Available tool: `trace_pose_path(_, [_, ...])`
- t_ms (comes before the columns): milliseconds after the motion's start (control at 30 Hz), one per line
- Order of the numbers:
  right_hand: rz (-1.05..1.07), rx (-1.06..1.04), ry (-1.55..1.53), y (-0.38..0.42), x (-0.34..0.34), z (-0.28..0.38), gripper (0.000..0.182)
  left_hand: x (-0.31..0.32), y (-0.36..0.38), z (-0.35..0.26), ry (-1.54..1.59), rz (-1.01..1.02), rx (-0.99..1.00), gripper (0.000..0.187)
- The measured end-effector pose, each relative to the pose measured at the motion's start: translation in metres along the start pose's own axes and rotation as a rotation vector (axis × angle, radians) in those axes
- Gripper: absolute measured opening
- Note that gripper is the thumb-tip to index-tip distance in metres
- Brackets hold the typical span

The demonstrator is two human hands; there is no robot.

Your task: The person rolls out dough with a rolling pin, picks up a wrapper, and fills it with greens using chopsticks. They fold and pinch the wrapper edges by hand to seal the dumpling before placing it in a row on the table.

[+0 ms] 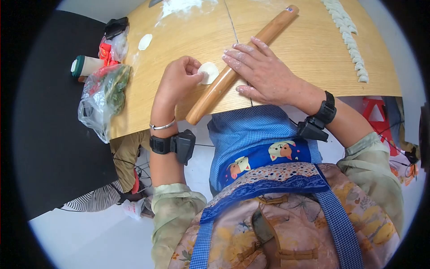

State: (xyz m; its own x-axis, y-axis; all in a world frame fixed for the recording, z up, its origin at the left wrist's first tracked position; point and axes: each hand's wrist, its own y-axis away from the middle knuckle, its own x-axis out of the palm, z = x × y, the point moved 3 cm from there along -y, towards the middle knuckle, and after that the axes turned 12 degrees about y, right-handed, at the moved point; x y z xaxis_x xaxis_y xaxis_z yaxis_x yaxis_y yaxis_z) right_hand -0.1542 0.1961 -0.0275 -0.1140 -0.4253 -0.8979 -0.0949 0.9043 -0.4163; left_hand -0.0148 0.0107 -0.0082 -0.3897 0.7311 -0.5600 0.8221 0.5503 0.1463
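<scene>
A round, thin dough wrapper [208,73] lies by the left side of a wooden rolling pin [268,32]. My left hand [180,76] is closed, pinching the wrapper's left edge between thumb and fingers. The rolling pin slants across the table from near its front edge up to the right. Across its middle rests my right hand [264,71], floury, with fingers stretched out flat and not wrapped round it. The part of the pin under that hand is hidden.
Several folded dumplings [349,40] form a row at the table's right. Another wrapper [144,42] lies at the left, and flour [188,6] is scattered at the back. Plastic bags [104,96] and a green-and-white cylinder [85,66] sit along the left edge. A red stool [374,112] stands below right.
</scene>
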Motion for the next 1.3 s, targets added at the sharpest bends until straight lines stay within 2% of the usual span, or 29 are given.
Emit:
trace_pose_path(100, [0.028,0.0,-0.001,0.0,0.0,0.0,0.063,0.0,0.0,0.003,-0.087,0.06,-0.079,0.018])
trace_pose_path(233, [0.043,0.002,0.0,0.0,0.0,0.0,0.063,0.002,0.002,0.005,-0.009,0.069,-0.029,0.016])
trace_pose_path(300, [0.045,0.003,-0.004,0.0,-0.001,0.0,0.063,0.002,0.004,0.003,0.341,0.005,0.057,0.019])
trace_pose_path(333, [0.049,0.002,-0.008,0.0,-0.001,0.0,0.063,0.003,0.006,0.002,0.34,0.006,0.058,0.019])
trace_pose_path(400, [0.019,0.002,-0.011,0.0,-0.002,0.0,0.062,0.004,0.009,-0.003,0.606,0.036,0.091,0.019])
trace_pose_path(533, [-0.001,0.001,-0.006,0.0,-0.001,0.0,0.062,0.003,0.007,-0.005,0.531,0.064,0.063,0.014])
trace_pose_path(600, [-0.001,-0.007,-0.007,0.0,-0.002,0.001,0.062,0.003,-0.001,-0.002,0.309,0.083,0.041,0.017])
trace_pose_path(700, [-0.01,-0.015,-0.005,-0.003,-0.002,0.0,0.062,-0.002,-0.008,-0.002,0.234,0.043,0.031,0.019])
trace_pose_path(933, [-0.012,-0.067,0.001,-0.029,0.002,-0.004,0.063,-0.007,-0.004,0.001,0.265,0.068,-0.043,0.023])
trace_pose_path(1200, [0.076,-0.077,0.001,-0.1,0.035,-0.01,0.065,-0.017,-0.012,0.011,0.325,0.074,-0.103,0.029])
trace_pose_path(1300, [0.056,-0.063,-0.002,-0.116,0.043,-0.011,0.064,-0.019,-0.014,0.009,0.237,0.06,-0.07,0.03])
